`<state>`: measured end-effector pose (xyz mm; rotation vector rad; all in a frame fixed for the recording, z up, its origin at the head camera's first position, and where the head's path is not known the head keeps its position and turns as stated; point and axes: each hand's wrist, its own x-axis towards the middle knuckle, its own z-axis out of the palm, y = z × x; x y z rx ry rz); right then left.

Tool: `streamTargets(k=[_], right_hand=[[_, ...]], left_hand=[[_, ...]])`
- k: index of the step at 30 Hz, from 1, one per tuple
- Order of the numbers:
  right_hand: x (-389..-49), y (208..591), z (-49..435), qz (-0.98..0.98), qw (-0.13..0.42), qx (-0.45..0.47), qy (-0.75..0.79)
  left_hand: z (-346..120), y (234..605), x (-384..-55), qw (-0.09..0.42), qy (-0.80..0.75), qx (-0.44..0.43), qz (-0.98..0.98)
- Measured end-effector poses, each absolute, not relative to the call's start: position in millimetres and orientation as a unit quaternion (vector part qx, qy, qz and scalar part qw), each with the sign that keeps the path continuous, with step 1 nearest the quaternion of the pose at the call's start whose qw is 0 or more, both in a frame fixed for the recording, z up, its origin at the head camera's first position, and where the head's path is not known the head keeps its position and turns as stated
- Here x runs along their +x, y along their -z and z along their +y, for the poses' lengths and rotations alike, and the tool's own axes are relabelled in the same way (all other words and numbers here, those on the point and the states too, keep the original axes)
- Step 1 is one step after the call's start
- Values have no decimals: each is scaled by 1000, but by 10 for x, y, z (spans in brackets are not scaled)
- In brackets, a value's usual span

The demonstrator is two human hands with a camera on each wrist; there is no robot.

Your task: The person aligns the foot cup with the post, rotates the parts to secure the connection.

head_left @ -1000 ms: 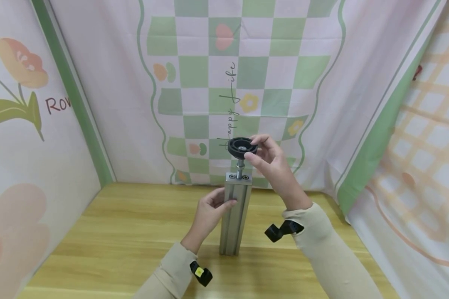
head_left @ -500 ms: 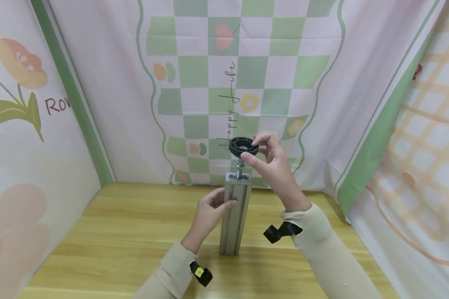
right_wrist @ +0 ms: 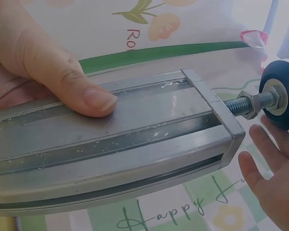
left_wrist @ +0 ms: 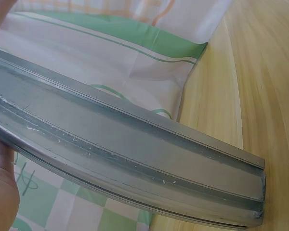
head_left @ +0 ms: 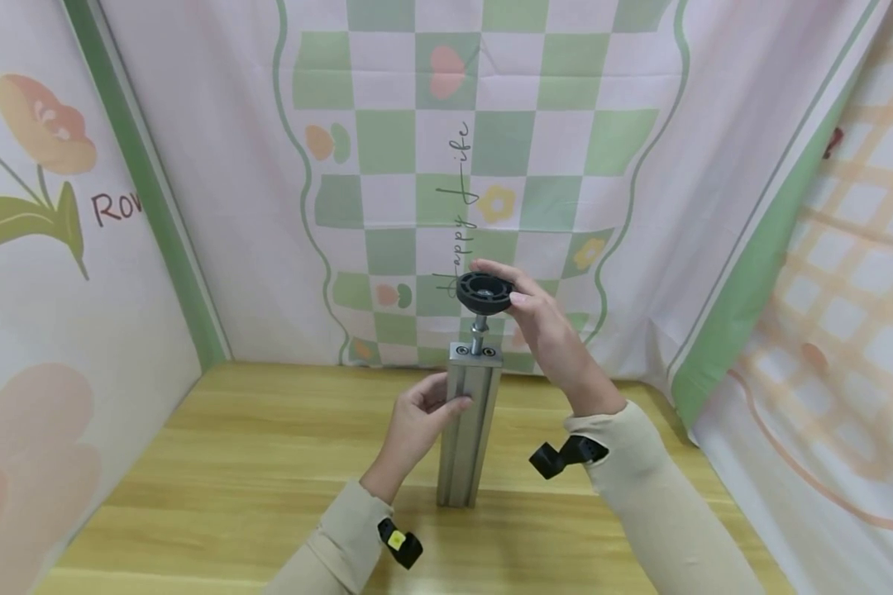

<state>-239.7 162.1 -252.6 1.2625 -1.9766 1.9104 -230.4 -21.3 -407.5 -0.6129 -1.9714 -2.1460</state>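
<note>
An aluminium extrusion profile (head_left: pixel 465 446) stands upright on the wooden table, with a metal plate held by two screws on its upper end. My left hand (head_left: pixel 414 426) grips it around the upper part, thumb pressed on the near face. From the plate rises a threaded stud (right_wrist: pixel 238 106) with a hex nut (right_wrist: pixel 251 105), carrying a black round levelling foot (head_left: pixel 484 306) with its hollow side up. My right hand (head_left: pixel 546 330) holds that foot at its right rim: the thumb is at the near side, a finger reaches along the back. In the right wrist view other fingers spread below it.
The wooden table (head_left: pixel 253 463) runs back to a hanging checked cloth (head_left: pixel 387 140) close behind the profile. Printed cloths also hang on the left and right sides. Black camera mounts (head_left: pixel 565 456) sit on both wrists.
My right hand has turned about the levelling foot: its fingers have swung to the far side and its thumb from the front to the right rim. The left hand and profile have stayed put.
</note>
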Motion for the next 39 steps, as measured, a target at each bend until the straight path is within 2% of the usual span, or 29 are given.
streamTargets(k=[8, 15, 21, 39], right_hand=[[-2425, 2548, 1651, -663, 62, 406, -626], [-2396, 2585, 1671, -683, 92, 360, -629], [-2380, 2587, 1654, -672, 93, 322, -660], [-2360, 2537, 1602, -719, 185, 322, -587]], left_hand=[[-212, 4079, -2314, 80, 719, -205, -659], [-210, 4091, -2329, 81, 720, -206, -658], [-205, 4102, -2336, 87, 721, -210, -654], [-211, 4081, -2309, 80, 715, -206, -663]])
